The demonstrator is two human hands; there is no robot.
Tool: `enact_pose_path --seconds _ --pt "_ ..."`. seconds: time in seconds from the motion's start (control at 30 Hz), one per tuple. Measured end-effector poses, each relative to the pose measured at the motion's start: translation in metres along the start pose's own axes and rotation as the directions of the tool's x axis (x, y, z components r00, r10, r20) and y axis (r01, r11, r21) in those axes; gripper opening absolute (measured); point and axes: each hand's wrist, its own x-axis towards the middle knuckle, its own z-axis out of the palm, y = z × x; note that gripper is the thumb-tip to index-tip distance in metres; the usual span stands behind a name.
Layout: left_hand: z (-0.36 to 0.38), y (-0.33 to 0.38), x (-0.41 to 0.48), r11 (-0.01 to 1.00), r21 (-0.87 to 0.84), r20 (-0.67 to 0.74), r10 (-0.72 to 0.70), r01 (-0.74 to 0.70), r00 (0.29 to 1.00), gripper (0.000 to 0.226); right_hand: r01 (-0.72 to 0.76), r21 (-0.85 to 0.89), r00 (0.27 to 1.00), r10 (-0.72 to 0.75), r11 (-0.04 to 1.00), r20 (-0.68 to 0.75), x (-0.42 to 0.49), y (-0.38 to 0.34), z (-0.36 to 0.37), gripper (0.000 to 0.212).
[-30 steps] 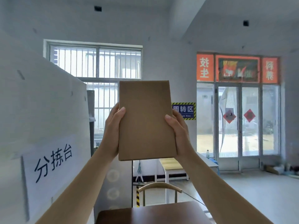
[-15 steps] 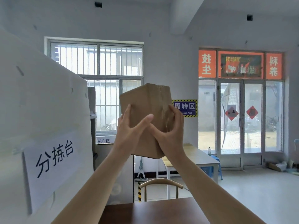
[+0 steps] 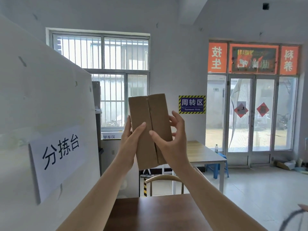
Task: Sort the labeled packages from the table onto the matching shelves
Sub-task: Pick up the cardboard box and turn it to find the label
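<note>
The fingers (image 3: 176, 119) of the right hand (image 3: 171, 144) are curling round the right edge of a brown cardboard package (image 3: 150, 129), the thumb lying across its front, while the left hand (image 3: 130, 140) is pressing on the left edge with its thumb resting on the face beside the centre seam; both hands are grasping the package and holding it upright, slightly tilted, at chest height above a dark wooden table (image 3: 156, 212). The side of the package that is facing the camera is showing two closed flaps meeting along a seam, and no label can be read on it.

In the head view, a white paper sign (image 3: 58, 157) is hanging on a white panel (image 3: 41, 97) at the left, reading 分拣台. A blue sign with a yellow-black striped border (image 3: 192, 104) on the far wall is reading 周转区 and "Turnover Area". A small strip (image 3: 109, 137) below the barred window (image 3: 100, 77) is reading 笼车区. Above the glass doors (image 3: 251, 117), orange panels (image 3: 217, 57) are showing mirrored characters that I cannot read with confidence.

Both forearms are reaching up and forward from the bottom of the frame, converging on the package, wrists bent slightly inward
</note>
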Motion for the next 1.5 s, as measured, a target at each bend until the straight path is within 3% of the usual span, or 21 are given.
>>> enact_pose_path --seconds 0.17,0.57,0.63,0.73,0.9,0.93,1.03,1.1,1.13,1.27,1.5 --pt "-0.008 -0.009 -0.007 0.999 -0.013 -0.028 -0.048 0.048 0.998 0.042 -0.049 0.095 0.999 0.049 0.994 0.000 -0.002 0.006 -0.002 0.042" --pt "-0.011 0.002 -0.010 0.996 0.007 0.033 -0.085 0.085 0.996 0.028 -0.177 0.238 0.984 0.173 0.955 0.035 -0.009 0.005 -0.016 0.036" --pt "-0.012 0.004 -0.011 0.992 -0.053 0.055 -0.111 0.114 0.992 0.032 -0.200 0.286 0.980 0.197 0.937 0.040 -0.007 0.003 -0.019 0.029" --pt "-0.013 0.002 -0.016 0.973 -0.134 0.074 -0.180 0.189 0.981 0.060 -0.240 0.389 0.971 0.222 0.889 0.091 -0.004 -0.005 -0.022 0.028" --pt "-0.019 0.000 -0.020 0.973 -0.117 0.116 -0.187 0.200 0.976 0.063 -0.237 0.309 0.971 0.215 0.921 0.103 -0.006 -0.002 -0.033 0.029" --pt "-0.020 0.000 -0.021 0.972 -0.113 0.129 -0.191 0.206 0.973 0.062 -0.254 0.316 0.967 0.232 0.914 0.105 -0.006 0.000 -0.036 0.033" --pt "-0.021 0.000 -0.024 0.964 -0.134 0.186 -0.204 0.230 0.961 0.052 -0.353 0.291 0.933 0.312 0.889 0.179 -0.002 -0.001 -0.043 0.084" --pt "-0.022 0.005 -0.025 0.959 -0.154 0.224 -0.202 0.239 0.954 0.047 -0.419 0.290 0.902 0.355 0.861 0.246 0.002 -0.004 -0.048 0.100" --pt "-0.023 0.008 -0.024 0.957 -0.161 0.236 -0.199 0.240 0.951 0.047 -0.429 0.303 0.894 0.352 0.851 0.278 0.004 -0.005 -0.052 0.096" --pt "-0.031 0.010 -0.018 0.927 -0.260 0.269 -0.201 0.272 0.942 0.052 -0.386 0.369 0.895 0.247 0.845 0.371 0.014 -0.007 -0.065 0.046" --pt "-0.023 0.012 -0.016 0.939 -0.257 0.288 -0.150 0.227 0.946 0.057 -0.431 0.482 0.865 0.197 0.763 0.462 0.012 -0.015 -0.070 0.046"
